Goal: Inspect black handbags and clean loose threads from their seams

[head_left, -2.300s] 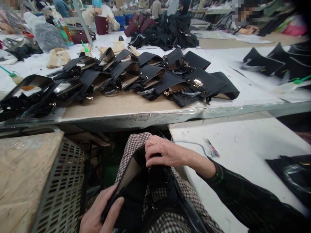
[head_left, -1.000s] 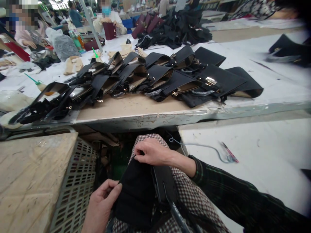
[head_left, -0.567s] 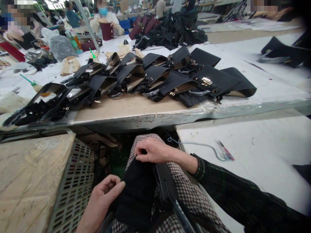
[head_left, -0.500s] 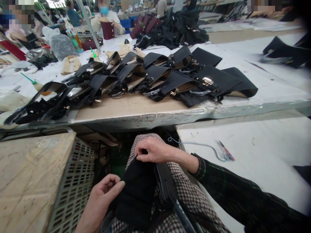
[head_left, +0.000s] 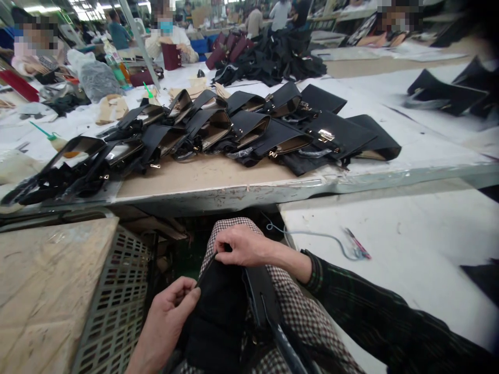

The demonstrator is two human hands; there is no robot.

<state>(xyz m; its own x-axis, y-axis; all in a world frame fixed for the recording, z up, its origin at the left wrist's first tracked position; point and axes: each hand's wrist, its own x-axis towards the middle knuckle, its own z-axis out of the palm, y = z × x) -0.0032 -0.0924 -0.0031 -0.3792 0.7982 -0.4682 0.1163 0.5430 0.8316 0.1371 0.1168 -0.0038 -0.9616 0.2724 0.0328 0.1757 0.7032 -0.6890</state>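
A black handbag [head_left: 262, 301] lies across my lap on checked cloth [head_left: 288, 278], its black fabric lining [head_left: 218, 311] pulled out to the left. My right hand [head_left: 239, 245] pinches the far end of the lining's edge between thumb and fingers. Closer to me, my left hand [head_left: 171, 311] has its thumb and forefinger pressed together on the same edge at the left. The bag's stiff side panel stands to the right of the lining, and a strap in clear wrap [head_left: 288, 343] runs down toward me.
Several black bags with gold clasps [head_left: 325, 136] lie in overlapping rows on the long worktable [head_left: 218, 200]. A plastic crate [head_left: 113, 291] under a tan board [head_left: 50, 280] stands at left. A small cutting tool [head_left: 357, 244] with a blue cord rests on the right-hand table. Co-workers sit across.
My left thumb and forefinger have closed on the lining's edge, which is now drawn straighter between my hands. The camera view has shifted slightly; my right hand keeps its pinch.
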